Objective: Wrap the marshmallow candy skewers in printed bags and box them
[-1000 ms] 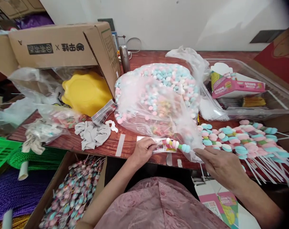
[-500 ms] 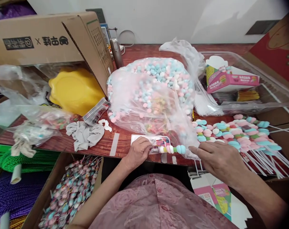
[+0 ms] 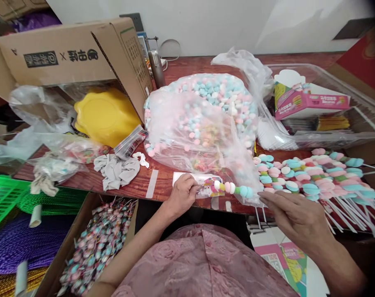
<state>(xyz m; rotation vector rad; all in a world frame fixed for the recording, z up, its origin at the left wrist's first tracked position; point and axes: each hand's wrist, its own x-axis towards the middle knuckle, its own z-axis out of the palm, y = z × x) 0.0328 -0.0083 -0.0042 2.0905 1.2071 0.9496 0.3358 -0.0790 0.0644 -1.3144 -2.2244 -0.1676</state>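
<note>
The candy skewer (image 3: 229,187) lies between the two hands, its long axis running from one hand toward the other and dipping slightly at the right-hand end. Its blue end is just beside the fingertips of the right hand (image 3: 298,212), which is the nearer one; its white end stands a little apart from the left hand (image 3: 181,193), with a clear printed wrapper (image 3: 207,189) filling the gap. The left thumb and fingers are pinched together on that wrapper, though how far it encloses the candy I cannot tell. The right fingers are straight and drawn together, seemingly closed on the skewer's stick, but the stick itself is hidden there. Beyond both hands sits the big bag of candy (image 3: 187,119), and the pile of skewers (image 3: 314,177) lies just past the right hand. Against half a second ago, the right hand and the skewer are farther from the left hand, the space between the left fingers and the white candy is wider, and the skewer, nearly level then, now slopes; the left hand's pinch looks the same.
</note>
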